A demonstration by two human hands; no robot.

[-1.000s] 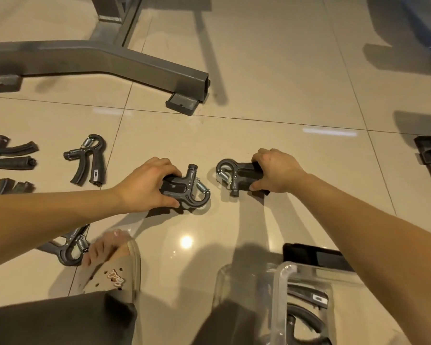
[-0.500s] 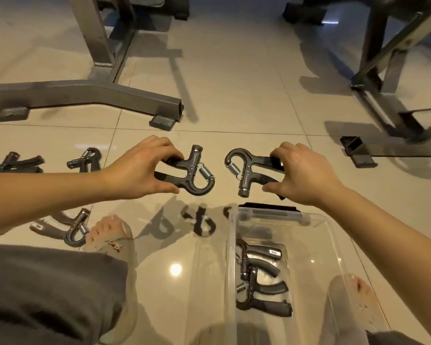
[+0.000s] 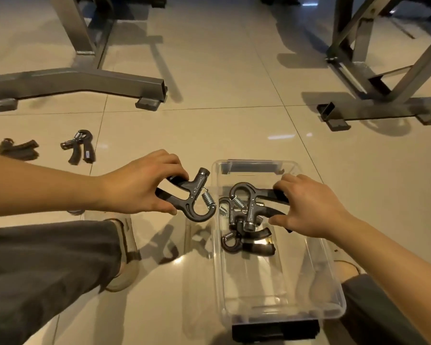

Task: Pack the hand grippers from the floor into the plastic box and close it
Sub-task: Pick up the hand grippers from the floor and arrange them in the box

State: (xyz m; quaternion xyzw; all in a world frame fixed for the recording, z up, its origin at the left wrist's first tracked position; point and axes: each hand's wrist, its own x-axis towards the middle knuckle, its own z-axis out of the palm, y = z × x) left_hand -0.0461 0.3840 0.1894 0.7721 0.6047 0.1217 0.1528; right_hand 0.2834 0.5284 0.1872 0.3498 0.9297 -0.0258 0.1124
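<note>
- While clear of the floor (image 3: 209, 128), first hand gripper (image 3: 194, 197) held by left grip (image 3: 139, 188): fingers over the top handle, thumb under the lower one.
- Loop and spring end of that gripper pointing right, at the left rim of the plastic box (image 3: 259, 290); contact with the rim not determinable.
- Right grip (image 3: 314, 210) curled round the handles of second hand gripper (image 3: 249, 202), held over the open top of the box, loop end pointing left.
- Beneath it, packed hand grippers (image 3: 246, 245) lying overlapped on the box bottom, far half; exact count not determinable.
- Box standing on the floor, clear-walled, near half showing bare bottom.
- Two loose hand grippers (image 3: 81, 146) lying on the floor at far left, well apart from the box.
- Steel frames (image 3: 72, 80) resting on the floor beyond, one left, one right.
- Grey trouser leg (image 3: 47, 270) and sandal (image 3: 125, 257) at lower left, beside the box.
</note>
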